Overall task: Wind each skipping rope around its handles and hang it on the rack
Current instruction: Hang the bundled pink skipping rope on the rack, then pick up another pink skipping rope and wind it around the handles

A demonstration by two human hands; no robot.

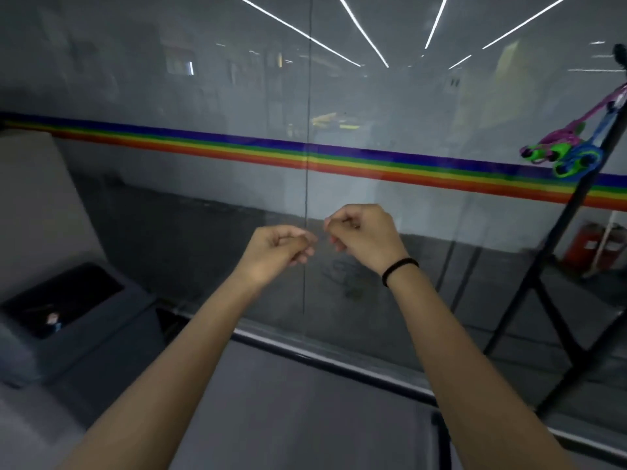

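Note:
Both my arms reach forward in front of a glass wall. My left hand (276, 251) and my right hand (361, 234) are side by side at mid-frame, fingers curled, with nothing visible in either. At the far right, a wound pink rope with green handles (549, 145) and a wound blue rope with green handles (576, 162) hang from the black rack (573, 205). Both hands are well left of the rack and apart from the ropes.
A glass wall (203, 96) with a rainbow stripe (271, 152) stands right ahead. A dark bin (64, 313) sits at the lower left beside a pale column. The rack's legs spread over the floor at right. A red box (592, 247) shows behind the glass.

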